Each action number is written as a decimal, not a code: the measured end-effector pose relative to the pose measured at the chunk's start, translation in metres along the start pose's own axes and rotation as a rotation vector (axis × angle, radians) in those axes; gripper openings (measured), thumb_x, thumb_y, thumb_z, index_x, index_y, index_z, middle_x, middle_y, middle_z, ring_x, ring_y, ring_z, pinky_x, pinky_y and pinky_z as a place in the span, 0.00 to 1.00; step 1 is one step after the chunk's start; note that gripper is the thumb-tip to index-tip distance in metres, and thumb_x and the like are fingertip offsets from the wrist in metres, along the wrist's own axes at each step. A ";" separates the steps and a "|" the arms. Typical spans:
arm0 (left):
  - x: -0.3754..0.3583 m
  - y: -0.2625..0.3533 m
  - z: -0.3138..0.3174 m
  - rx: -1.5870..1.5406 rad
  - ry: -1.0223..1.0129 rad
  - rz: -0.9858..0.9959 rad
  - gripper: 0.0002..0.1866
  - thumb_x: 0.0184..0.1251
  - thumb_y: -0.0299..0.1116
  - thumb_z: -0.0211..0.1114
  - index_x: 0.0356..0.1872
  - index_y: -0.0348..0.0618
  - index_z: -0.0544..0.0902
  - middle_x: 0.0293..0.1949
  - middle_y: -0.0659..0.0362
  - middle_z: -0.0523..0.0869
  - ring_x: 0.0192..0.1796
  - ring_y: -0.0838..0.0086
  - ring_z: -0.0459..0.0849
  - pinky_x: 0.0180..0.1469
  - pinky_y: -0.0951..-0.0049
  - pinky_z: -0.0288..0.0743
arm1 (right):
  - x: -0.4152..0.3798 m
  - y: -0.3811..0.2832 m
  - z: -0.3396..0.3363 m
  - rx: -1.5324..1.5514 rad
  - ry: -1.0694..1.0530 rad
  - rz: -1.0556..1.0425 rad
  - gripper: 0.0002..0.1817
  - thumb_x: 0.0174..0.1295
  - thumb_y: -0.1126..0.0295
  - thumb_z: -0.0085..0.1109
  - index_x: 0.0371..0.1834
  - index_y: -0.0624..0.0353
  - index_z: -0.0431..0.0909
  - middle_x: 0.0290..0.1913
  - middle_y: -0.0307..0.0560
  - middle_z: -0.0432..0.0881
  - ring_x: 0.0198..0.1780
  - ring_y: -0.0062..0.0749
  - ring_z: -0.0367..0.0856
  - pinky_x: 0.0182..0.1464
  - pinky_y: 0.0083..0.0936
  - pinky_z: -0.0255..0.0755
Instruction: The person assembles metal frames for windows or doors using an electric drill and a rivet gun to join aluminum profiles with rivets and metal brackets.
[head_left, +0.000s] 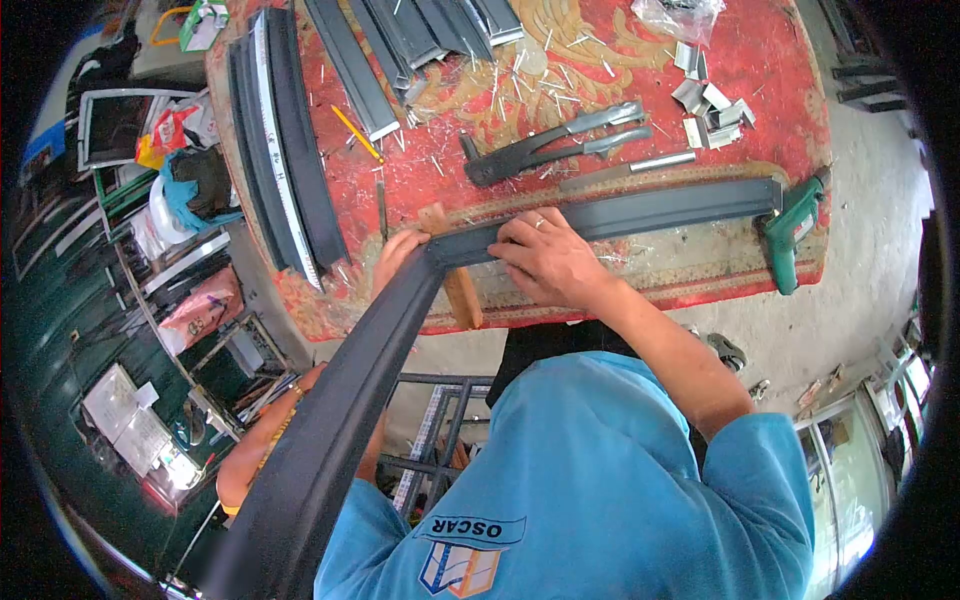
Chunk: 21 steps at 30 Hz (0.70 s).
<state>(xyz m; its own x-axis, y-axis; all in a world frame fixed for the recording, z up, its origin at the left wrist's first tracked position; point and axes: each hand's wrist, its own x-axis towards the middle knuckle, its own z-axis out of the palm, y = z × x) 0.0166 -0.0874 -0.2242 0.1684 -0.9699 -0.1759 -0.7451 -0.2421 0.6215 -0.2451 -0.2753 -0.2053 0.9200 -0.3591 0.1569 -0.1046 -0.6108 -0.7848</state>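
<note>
Two long dark grey metal profiles meet at an angled corner in front of me. One profile (680, 207) lies along the table's near edge, and the other profile (345, 390) slants down past my left side. My left hand (400, 258) grips the corner from its far left side, partly hidden behind the slanting profile. My right hand (555, 262), with a ring, has its fingers bent over the table profile just right of the corner. A wooden block (462, 297) sits beneath the joint. A slim metal tool (381, 210) lies by my left hand.
The red patterned table cover (600, 80) carries a black long-handled hand tool (550, 145), a flat blade with a metal handle (660, 162), a yellow pencil (357, 134), metal brackets (710, 105), and more profiles (290, 140). A green power tool (793, 235) touches the profile's right end.
</note>
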 end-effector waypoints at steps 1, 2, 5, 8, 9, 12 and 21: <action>-0.001 0.000 0.001 -0.019 0.015 -0.029 0.22 0.55 0.29 0.70 0.53 0.42 0.80 0.53 0.50 0.80 0.57 0.59 0.80 0.59 0.67 0.72 | 0.000 0.000 0.000 0.001 -0.003 0.009 0.20 0.47 0.68 0.63 0.48 0.54 0.81 0.46 0.45 0.76 0.53 0.41 0.74 0.58 0.38 0.65; -0.001 0.000 0.002 -0.024 0.007 -0.029 0.22 0.55 0.29 0.70 0.53 0.42 0.80 0.53 0.50 0.80 0.57 0.59 0.80 0.59 0.67 0.72 | 0.000 0.000 0.000 0.002 0.001 0.004 0.20 0.47 0.68 0.63 0.47 0.54 0.81 0.46 0.44 0.76 0.53 0.40 0.74 0.59 0.38 0.65; -0.004 -0.003 0.003 -0.091 0.039 -0.013 0.22 0.56 0.29 0.70 0.54 0.41 0.80 0.54 0.50 0.80 0.57 0.60 0.80 0.60 0.67 0.71 | 0.001 0.000 0.000 0.005 -0.005 0.014 0.18 0.49 0.70 0.63 0.47 0.54 0.81 0.46 0.44 0.76 0.52 0.40 0.75 0.59 0.38 0.65; -0.005 -0.004 0.001 -0.152 -0.024 -0.073 0.23 0.56 0.29 0.70 0.55 0.41 0.80 0.54 0.50 0.80 0.58 0.61 0.80 0.61 0.69 0.71 | 0.002 0.000 0.000 0.007 0.001 0.016 0.17 0.50 0.72 0.63 0.46 0.55 0.81 0.45 0.43 0.77 0.51 0.39 0.75 0.58 0.37 0.65; -0.008 -0.006 0.004 -0.127 -0.023 -0.118 0.23 0.56 0.28 0.70 0.56 0.41 0.80 0.55 0.50 0.80 0.58 0.61 0.80 0.61 0.70 0.71 | 0.002 0.000 0.000 0.010 0.017 0.005 0.18 0.48 0.72 0.63 0.46 0.55 0.81 0.45 0.43 0.77 0.51 0.39 0.75 0.58 0.37 0.65; -0.011 -0.029 0.020 -0.435 -0.007 -0.444 0.22 0.56 0.30 0.71 0.53 0.40 0.79 0.51 0.52 0.81 0.56 0.62 0.80 0.60 0.67 0.73 | 0.001 -0.001 0.001 0.006 0.027 0.009 0.18 0.48 0.73 0.63 0.45 0.55 0.81 0.45 0.42 0.77 0.51 0.38 0.76 0.58 0.36 0.65; -0.009 -0.024 0.010 -0.172 -0.045 -0.334 0.25 0.50 0.34 0.76 0.49 0.40 0.79 0.47 0.52 0.82 0.53 0.59 0.81 0.58 0.62 0.75 | -0.001 -0.002 0.007 -0.033 0.070 0.016 0.17 0.47 0.72 0.62 0.44 0.55 0.82 0.44 0.42 0.77 0.51 0.37 0.76 0.57 0.35 0.66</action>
<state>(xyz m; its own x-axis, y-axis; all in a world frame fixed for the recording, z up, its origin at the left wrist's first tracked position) 0.0268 -0.0721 -0.2451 0.3526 -0.8356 -0.4213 -0.5343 -0.5493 0.6425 -0.2435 -0.2684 -0.2079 0.8895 -0.4169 0.1870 -0.1328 -0.6274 -0.7673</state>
